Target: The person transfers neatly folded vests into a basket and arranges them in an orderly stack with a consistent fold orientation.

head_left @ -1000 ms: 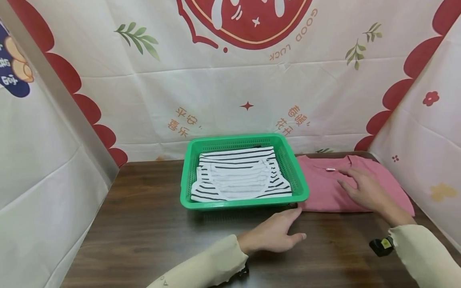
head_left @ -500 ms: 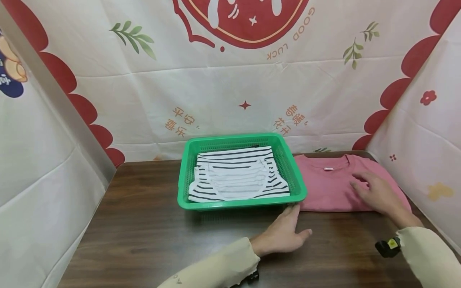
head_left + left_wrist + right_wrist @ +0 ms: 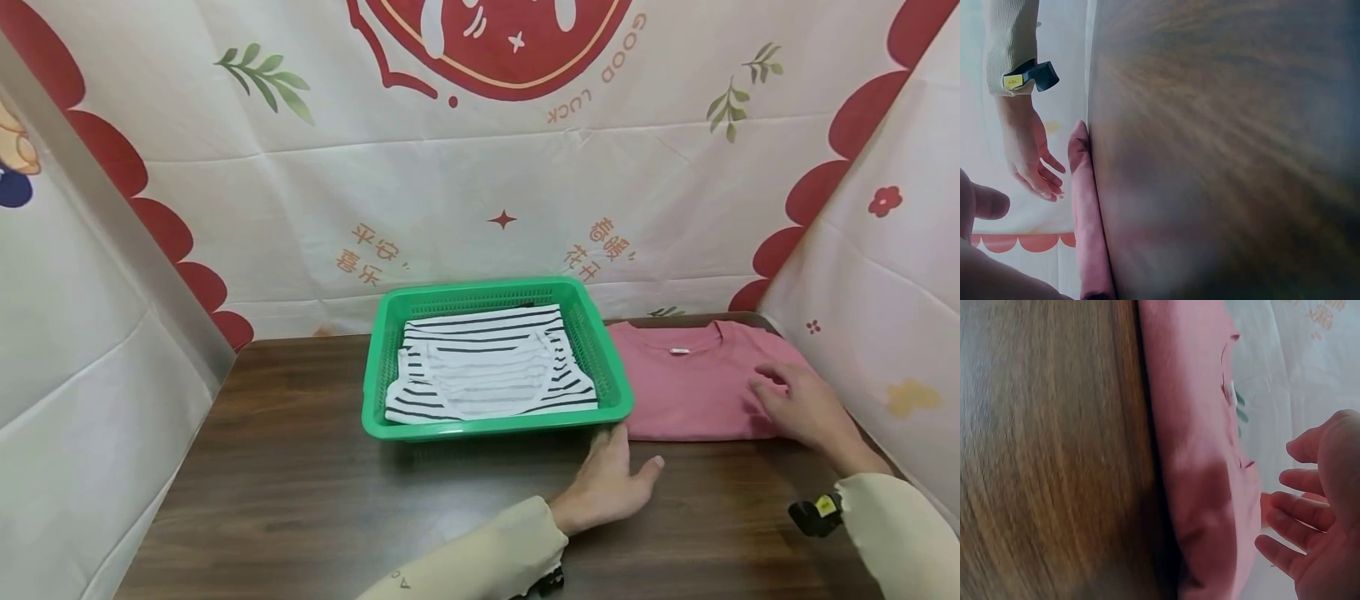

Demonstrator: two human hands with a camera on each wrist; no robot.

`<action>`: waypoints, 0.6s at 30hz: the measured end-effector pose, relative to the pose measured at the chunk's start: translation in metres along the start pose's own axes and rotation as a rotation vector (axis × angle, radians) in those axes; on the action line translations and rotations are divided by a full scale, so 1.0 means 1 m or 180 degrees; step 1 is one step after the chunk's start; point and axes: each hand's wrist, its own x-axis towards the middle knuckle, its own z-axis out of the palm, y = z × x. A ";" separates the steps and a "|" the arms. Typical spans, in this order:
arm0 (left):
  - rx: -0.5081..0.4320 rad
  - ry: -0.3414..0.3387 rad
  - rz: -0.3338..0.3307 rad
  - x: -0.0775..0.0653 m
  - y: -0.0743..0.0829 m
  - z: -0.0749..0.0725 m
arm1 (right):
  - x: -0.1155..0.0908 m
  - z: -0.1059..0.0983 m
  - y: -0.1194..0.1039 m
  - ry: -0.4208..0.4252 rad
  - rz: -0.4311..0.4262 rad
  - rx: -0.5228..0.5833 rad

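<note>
In the head view, my left hand (image 3: 609,482) reaches to the front right corner of a green basket (image 3: 491,430), its fingertips partly hidden by the rim and its thumb spread. Whether it touches the basket I cannot tell. Inside the basket lies a folded white garment with black stripes (image 3: 487,367). A folded pink T-shirt (image 3: 686,396) lies flat beside the basket, collar toward the back. Over its right part hovers my right hand (image 3: 813,408). The right wrist view shows this hand (image 3: 1319,515) loosely bent, apart from the pink T-shirt (image 3: 1200,425), holding nothing.
The dark wooden table (image 3: 300,500) spans the front. A printed white cloth (image 3: 450,192) hangs behind it, with more cloth (image 3: 900,317) along the sides. Each wrist wears a small black camera, like the one on the right wrist (image 3: 816,515).
My left hand has shifted right, its thumb spreading further from the fingers. My right hand has moved right across the pink T-shirt. The whole head view has drifted slightly left.
</note>
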 end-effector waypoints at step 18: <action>-0.0272 0.0388 -0.0110 0.014 0.002 0.015 | -0.014 0.000 0.030 0.0038 0.0316 0.0062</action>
